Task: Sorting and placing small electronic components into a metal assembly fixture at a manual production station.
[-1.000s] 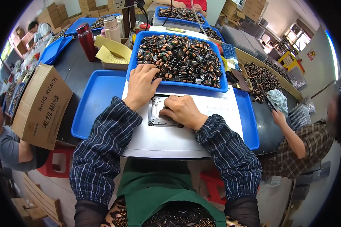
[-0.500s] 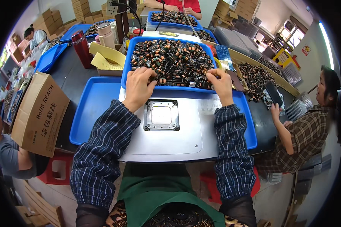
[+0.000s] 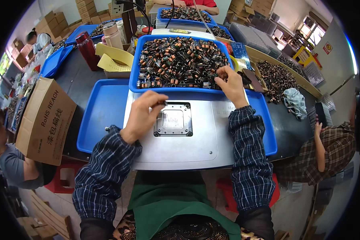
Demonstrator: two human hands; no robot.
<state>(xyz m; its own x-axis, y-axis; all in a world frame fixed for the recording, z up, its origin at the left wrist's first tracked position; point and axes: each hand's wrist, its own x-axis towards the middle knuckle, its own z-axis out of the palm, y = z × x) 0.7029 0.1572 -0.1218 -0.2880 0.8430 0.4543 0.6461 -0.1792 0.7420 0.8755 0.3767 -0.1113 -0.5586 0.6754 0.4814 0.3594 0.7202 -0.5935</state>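
Observation:
My left hand (image 3: 143, 115) is over the steel plate (image 3: 176, 154), thumb and forefinger closed on a small dark coil part (image 3: 164, 103) at the upper left corner of the square metal fixture (image 3: 173, 119). My right hand (image 3: 233, 85) is at the front right corner of a blue tray (image 3: 134, 78) heaped with small copper-and-black coils (image 3: 180, 60). Its thumb and fingertips are drawn together among the coils; what they hold, if anything, is hidden. A lower blue tray (image 3: 96, 100) extends from under the plate, and a small shiny piece (image 3: 107, 129) shows against it by my left sleeve.
A cardboard box (image 3: 46, 120) and a red flask (image 3: 87, 51) stand left, near a box with yellow paper (image 3: 112, 64). More coils (image 3: 274, 80) and a crumpled cloth (image 3: 295, 103) lie right. Co-workers sit at right, left and across the table.
My left hand has come back from the tray toward the fixture with a coil part. The small shiny piece now shows by my left sleeve. The right-hand co-worker's arm has lowered.

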